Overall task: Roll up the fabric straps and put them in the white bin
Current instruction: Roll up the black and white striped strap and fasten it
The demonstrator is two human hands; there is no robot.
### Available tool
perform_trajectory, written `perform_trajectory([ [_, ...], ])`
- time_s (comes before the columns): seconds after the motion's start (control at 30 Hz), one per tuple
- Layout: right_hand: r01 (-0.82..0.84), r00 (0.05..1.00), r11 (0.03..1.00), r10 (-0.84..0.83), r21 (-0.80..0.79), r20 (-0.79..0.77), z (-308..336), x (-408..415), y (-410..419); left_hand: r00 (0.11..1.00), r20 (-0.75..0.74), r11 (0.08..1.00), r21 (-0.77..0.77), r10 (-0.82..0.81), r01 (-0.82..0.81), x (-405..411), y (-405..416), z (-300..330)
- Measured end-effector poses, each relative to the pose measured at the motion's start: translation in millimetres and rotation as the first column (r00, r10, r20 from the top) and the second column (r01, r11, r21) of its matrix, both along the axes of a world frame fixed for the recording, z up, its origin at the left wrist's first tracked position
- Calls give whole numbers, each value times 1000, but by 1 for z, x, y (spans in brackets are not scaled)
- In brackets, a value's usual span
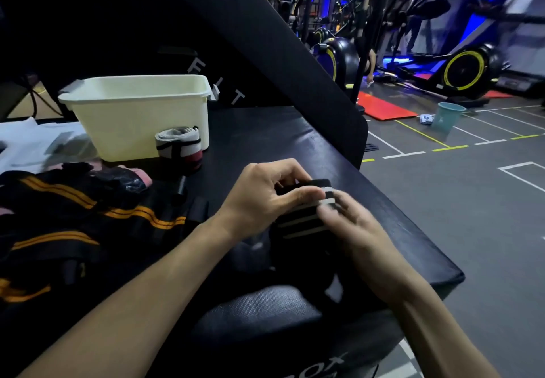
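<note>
Black padded bench (265, 130) | gym floor (472, 200), white lines | both grips (265, 194) (351, 224) pinching striped strap (298, 224)

A: Which colours does the strap (298, 218) in the hands have?
B: It is black with white stripes. The straps (73, 215) on the left are black with orange stripes.
A: And the bin (138, 118)?
B: It is white.

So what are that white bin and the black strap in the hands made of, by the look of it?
White bin: looks like moulded plastic, cream-white, smooth with a slight sheen and a rolled rim. Black strap: seems woven elastic fabric, matte, with pale stripes; it bends softly where the left hand and right hand hold it.
</note>
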State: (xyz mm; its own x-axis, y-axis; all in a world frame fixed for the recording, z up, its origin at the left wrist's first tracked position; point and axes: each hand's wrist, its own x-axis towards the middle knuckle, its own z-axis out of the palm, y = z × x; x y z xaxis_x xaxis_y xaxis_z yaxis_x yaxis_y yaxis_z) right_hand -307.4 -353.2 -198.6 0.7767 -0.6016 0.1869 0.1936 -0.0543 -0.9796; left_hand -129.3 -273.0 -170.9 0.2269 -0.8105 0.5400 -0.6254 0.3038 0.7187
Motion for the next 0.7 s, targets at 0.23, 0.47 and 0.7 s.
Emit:
perform_trajectory([
  [0.23, 49, 996, 998, -51, 36, 78, 5, 1, 4, 995, -17, 995, -3, -102, 102, -6, 0, 0],
  [0.47, -125, 981, 970, 90, 210, 170, 11, 1, 4, 987, 51, 988, 14, -155, 154, 4, 2, 5],
  [0.7, -250, 960, 908, 188, 336, 206, 15, -4, 7, 994, 65, 995, -47, -90, 93, 4, 1, 2],
])
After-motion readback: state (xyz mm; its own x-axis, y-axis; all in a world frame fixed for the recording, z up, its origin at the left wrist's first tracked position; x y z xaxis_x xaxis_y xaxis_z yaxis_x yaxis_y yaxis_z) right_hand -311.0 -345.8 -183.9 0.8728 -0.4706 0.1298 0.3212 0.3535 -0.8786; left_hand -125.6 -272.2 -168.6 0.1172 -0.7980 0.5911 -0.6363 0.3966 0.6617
